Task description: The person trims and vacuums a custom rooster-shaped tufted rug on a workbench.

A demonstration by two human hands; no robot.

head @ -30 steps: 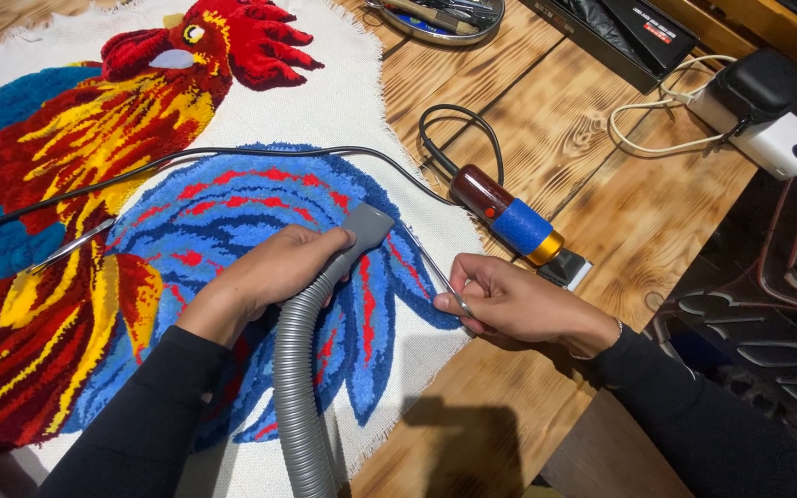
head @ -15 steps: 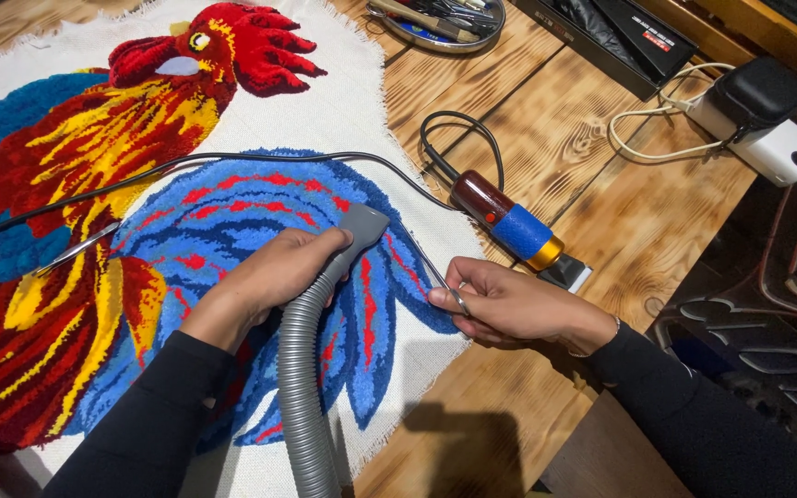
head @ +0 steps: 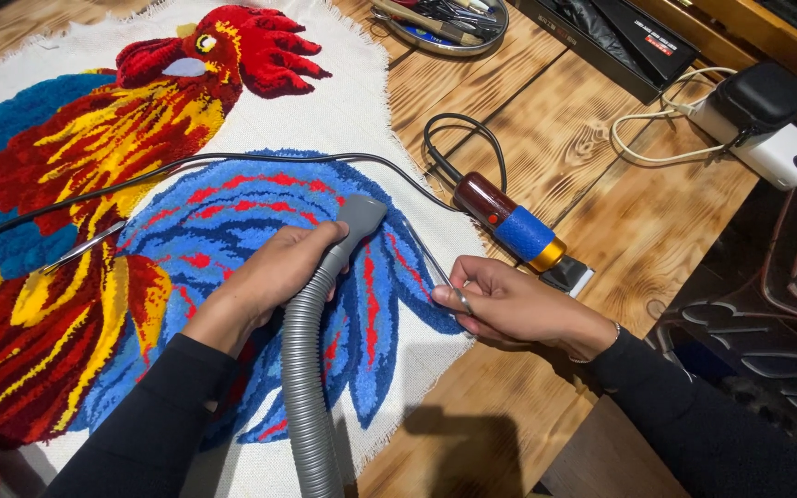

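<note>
A tufted rooster rug (head: 94, 166) is lying under and to the left of both hands, on a wooden table (head: 638, 221). The left hand (head: 274, 277) is wrapping around a grey vacuum hose (head: 306, 387), pressing its nozzle (head: 360, 217) against the blue tail feathers just ahead of the knuckles. Just right of it, the right hand (head: 509, 309) is pinching thin metal scissors (head: 440, 272) at the rug's edge. Beyond this hand, an electric trimmer (head: 514, 226) with a blue band is lying on the wood.
</note>
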